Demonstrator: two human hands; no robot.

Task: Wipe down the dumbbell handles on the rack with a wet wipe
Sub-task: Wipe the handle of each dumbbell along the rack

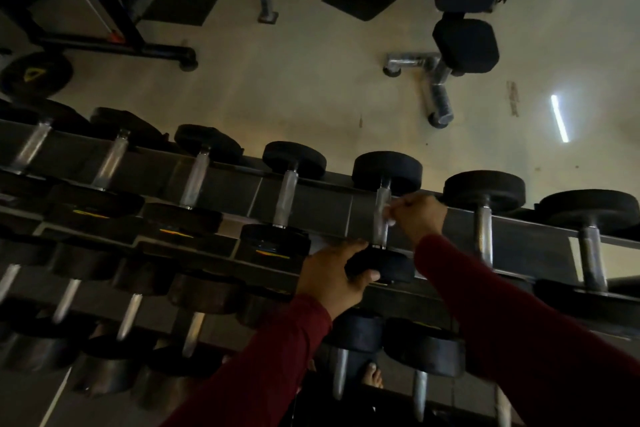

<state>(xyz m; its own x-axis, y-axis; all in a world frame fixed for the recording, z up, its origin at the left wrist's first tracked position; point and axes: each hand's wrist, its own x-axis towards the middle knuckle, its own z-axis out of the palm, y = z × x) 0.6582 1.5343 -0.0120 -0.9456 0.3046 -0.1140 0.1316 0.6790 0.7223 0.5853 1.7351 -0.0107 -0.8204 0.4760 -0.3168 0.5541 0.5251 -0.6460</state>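
A long dark rack (322,204) holds a row of black dumbbells with silver handles. My left hand (334,276) grips the near black head (388,265) of one dumbbell on the top tier. My right hand (419,217) pinches a small pale wet wipe (390,215) against that dumbbell's metal handle (382,215). Both arms wear dark red sleeves. Most of the wipe is hidden under my fingers.
More dumbbells sit on the top tier to the left (287,198) and right (483,218), and on the lower tiers (420,350). Beyond the rack lie a pale floor, a bench (464,45), a machine frame (114,42) and a weight plate (36,74). A bare foot (372,376) shows below.
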